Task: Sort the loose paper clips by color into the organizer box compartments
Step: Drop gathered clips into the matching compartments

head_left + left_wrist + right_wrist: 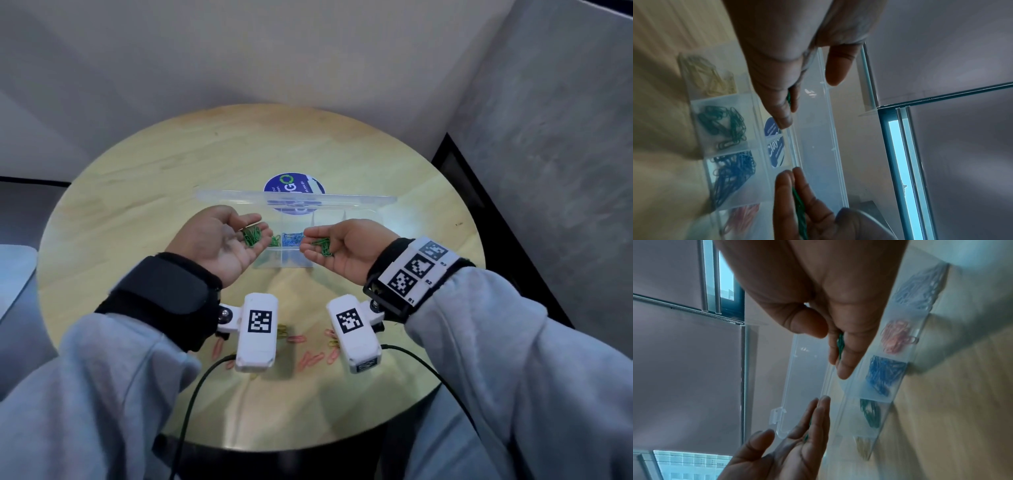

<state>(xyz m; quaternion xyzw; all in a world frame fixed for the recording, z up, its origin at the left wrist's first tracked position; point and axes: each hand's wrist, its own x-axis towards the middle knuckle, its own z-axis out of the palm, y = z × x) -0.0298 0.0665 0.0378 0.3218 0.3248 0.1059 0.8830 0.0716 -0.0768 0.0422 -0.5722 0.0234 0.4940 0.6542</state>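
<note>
Both of my hands are palm up over the clear organizer box (297, 264), whose lid (294, 200) stands open at the back. A bunch of green paper clips (251, 236) lies on the relaxed fingers of my left hand (257, 228), thumb apart. More green clips (322, 246) lie on the fingers of my right hand (308, 244). In the left wrist view the box's compartments hold yellow (711, 78), green (723, 123), blue (731, 175) and pink clips (744, 216). The right wrist view shows the right hand (830, 353) above the blue compartment (884, 371).
Loose pink clips (310, 358) and yellow clips (282, 330) lie on the round wooden table (137, 192) near its front edge, under my wrists. A blue round sticker (293, 185) shows behind the lid. Grey walls close in behind and to the right.
</note>
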